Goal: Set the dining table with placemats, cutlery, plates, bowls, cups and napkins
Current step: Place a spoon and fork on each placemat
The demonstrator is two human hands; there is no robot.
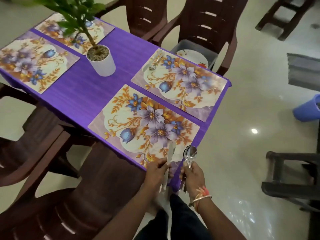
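Observation:
Several floral placemats lie on the purple tablecloth (90,94). My left hand (156,172) pinches a table knife (168,163) whose blade lies over the near edge of the nearest placemat (143,125). My right hand (192,174) grips a bundle of spoons (190,153) upright, bowls up, just off that mat's near right corner. A knife and spoon (154,62) lie on the far left side of the second placemat (180,84). Two more mats (32,61) (52,28) lie on the table's far side.
A potted plant in a white pot (101,61) stands mid-table. Brown plastic chairs (204,19) ring the table; one holds a grey tub (194,47) with plates (192,57). A blue bucket (308,110) and a dark stool (292,177) stand on the tiled floor at right.

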